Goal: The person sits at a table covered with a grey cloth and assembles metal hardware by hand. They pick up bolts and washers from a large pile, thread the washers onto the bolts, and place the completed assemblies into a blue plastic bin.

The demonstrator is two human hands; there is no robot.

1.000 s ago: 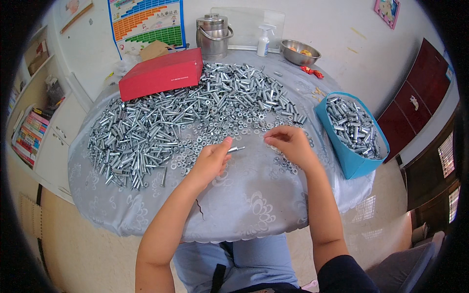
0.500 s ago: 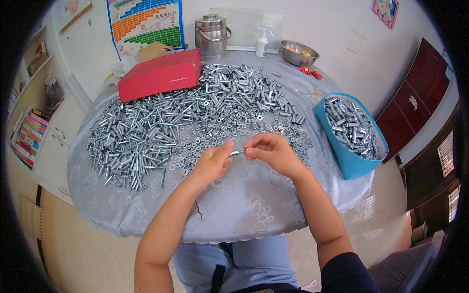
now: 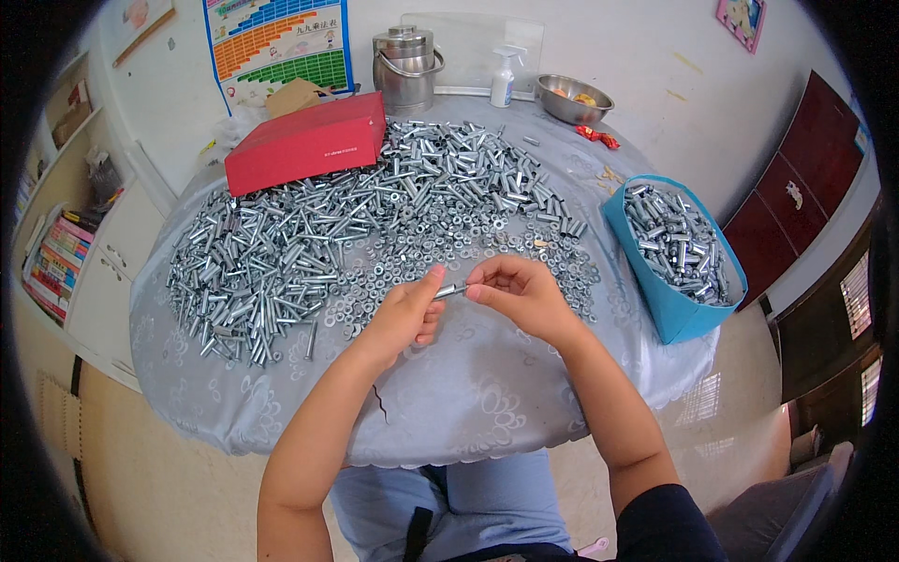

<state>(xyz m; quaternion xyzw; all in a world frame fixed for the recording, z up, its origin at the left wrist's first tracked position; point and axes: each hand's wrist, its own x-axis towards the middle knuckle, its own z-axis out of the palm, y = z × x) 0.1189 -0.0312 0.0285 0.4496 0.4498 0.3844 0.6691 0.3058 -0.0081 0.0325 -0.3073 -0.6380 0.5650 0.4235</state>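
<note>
Hands (image 3: 403, 317) (image 3: 521, 294), both with a grip on one shiny, silver-grey, cylindrical bolt (image 3: 450, 291); slightly tilted, ends hidden

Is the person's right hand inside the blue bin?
No, the right hand is at one end of the metal piece held in the left hand.

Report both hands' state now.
Left hand: closed, holding a metal bolt.
Right hand: fingers closed at the bolt's end; anything pinched is hidden.

Left hand (image 3: 405, 314) curled, right hand (image 3: 515, 292) pinching
</note>
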